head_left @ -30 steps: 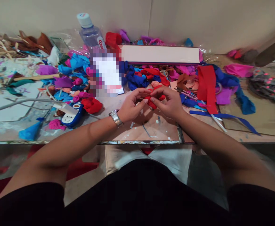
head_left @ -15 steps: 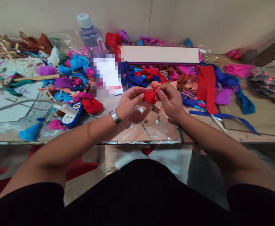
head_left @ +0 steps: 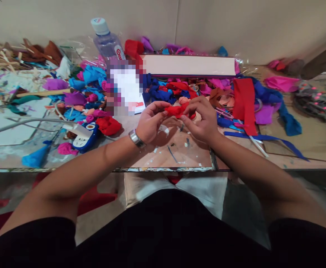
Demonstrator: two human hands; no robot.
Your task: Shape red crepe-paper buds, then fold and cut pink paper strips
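Both hands work a red crepe strip (head_left: 178,110) just above the worktop (head_left: 179,156): left hand (head_left: 149,125) and right hand (head_left: 201,120) each pinch an end in a fingertip grip (shaping, seemingly). Next calls for careful twisting without tearing.

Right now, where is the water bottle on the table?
In the head view, the water bottle stands at the back of the table, left of the centre, near the wall and beside the long white box.
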